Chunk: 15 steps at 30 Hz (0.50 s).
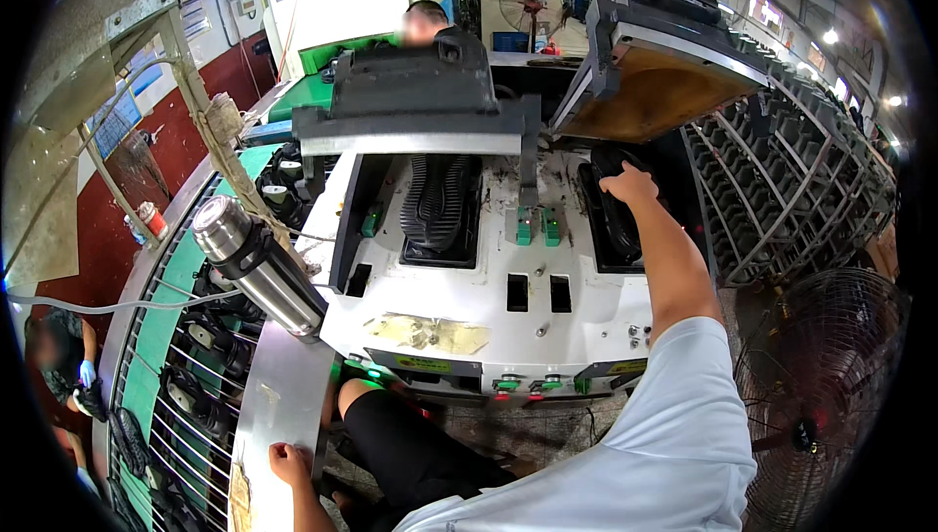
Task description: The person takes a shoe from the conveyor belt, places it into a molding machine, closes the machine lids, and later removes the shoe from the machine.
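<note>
- Rests the right hand (pixel 633 185) at the far end of a black shoe (pixel 618 229), lying lengthwise in the right-hand well of the white twin-station press (pixel 459 293); bends the fingers over it, but cannot tell whether gripping or merely touching.
- Holds the left hand (pixel 286 464) near left of the press, at a steel ledge (pixel 278 390); curls the fingers loosely, with nothing visible in them, though cannot tell about the hidden palm.
- Shows a ribbed black shoe sole (pixel 433 202), tread up, in the press's left-hand well.
- Seems to risk crushed fingers from any drop of the raised, brown-bottomed lid (pixel 650 83) above the press's right-hand well.
- Could leave the shoe crooked in that well through an uneven push at one end only.
- Might topple the steel vacuum flask (pixel 259 263) at the press's left edge through a knock from the left arm.
- Bears a yellow label (pixel 427 364) on the press's front left and another yellow sticker (pixel 627 367) on its front right, both too small to read reliably.
- Reveals no discernible brand on the shoe beside the press's right wall.
</note>
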### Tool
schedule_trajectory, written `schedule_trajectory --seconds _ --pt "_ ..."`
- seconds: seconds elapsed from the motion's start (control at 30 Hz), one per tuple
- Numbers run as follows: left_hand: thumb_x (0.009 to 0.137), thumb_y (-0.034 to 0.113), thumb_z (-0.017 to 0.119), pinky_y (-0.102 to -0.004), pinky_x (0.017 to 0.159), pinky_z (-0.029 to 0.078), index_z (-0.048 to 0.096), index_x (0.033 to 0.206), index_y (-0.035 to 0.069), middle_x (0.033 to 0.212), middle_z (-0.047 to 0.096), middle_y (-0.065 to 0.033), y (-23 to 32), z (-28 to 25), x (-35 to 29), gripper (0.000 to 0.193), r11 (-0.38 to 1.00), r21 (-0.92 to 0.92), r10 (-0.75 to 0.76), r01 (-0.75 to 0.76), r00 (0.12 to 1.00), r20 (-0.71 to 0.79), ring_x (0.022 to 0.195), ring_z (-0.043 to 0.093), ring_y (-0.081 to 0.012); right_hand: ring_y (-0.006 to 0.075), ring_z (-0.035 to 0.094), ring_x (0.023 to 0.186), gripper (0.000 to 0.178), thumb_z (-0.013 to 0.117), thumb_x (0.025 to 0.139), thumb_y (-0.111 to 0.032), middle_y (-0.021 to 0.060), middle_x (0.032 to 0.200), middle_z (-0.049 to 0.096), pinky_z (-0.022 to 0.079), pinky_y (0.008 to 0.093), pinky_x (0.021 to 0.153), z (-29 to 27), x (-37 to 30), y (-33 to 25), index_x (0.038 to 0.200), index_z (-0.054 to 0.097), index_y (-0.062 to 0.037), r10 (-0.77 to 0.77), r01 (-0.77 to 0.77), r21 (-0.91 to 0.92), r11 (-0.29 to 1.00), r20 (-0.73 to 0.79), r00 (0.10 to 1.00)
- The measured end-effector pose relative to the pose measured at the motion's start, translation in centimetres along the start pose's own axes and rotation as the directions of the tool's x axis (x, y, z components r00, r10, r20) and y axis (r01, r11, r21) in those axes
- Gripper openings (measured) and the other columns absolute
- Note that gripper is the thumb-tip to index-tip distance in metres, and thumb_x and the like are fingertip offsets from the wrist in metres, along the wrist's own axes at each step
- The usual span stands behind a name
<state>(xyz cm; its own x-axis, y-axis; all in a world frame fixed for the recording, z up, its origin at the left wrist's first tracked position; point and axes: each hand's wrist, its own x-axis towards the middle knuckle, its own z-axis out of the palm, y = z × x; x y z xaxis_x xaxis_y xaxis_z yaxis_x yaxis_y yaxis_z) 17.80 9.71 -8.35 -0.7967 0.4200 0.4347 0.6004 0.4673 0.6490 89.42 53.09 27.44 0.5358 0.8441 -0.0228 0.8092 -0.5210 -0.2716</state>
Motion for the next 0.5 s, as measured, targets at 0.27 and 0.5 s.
schedule_trajectory --seconds 0.27,0.5 --pt "0.079 0.014 0.062 -0.0381 0.061 0.047 0.061 0.081 0.002 0.071 0.062 -0.0133 3.4 1.5 -0.8 0.012 0.983 0.141 0.102 -0.117 0.989 0.111 0.063 0.057 -0.0245 0.0349 0.042 0.129 0.078 0.055 0.079 -0.057 0.0225 0.138 0.045 0.037 0.0445 0.103 2.1 -4.1 3.4 0.139 0.045 -0.0077 -0.207 0.182 -0.132 0.974 -0.213 0.955" --pt "0.085 0.017 0.064 -0.0328 0.068 0.052 0.069 0.088 0.001 0.078 0.068 -0.0139 26.8 2.8 -10.9 0.017 0.89 -0.453 0.323 0.06 0.618 0.717 0.071 0.066 -0.0222 0.0315 0.057 0.08 0.019 0.066 0.077 -0.005 0.0144 0.084 0.057 0.044 0.0396 0.071 6.8 -18.3 16.8 0.095 0.059 0.0006 -0.406 0.71 0.108 0.696 -0.756 0.513"
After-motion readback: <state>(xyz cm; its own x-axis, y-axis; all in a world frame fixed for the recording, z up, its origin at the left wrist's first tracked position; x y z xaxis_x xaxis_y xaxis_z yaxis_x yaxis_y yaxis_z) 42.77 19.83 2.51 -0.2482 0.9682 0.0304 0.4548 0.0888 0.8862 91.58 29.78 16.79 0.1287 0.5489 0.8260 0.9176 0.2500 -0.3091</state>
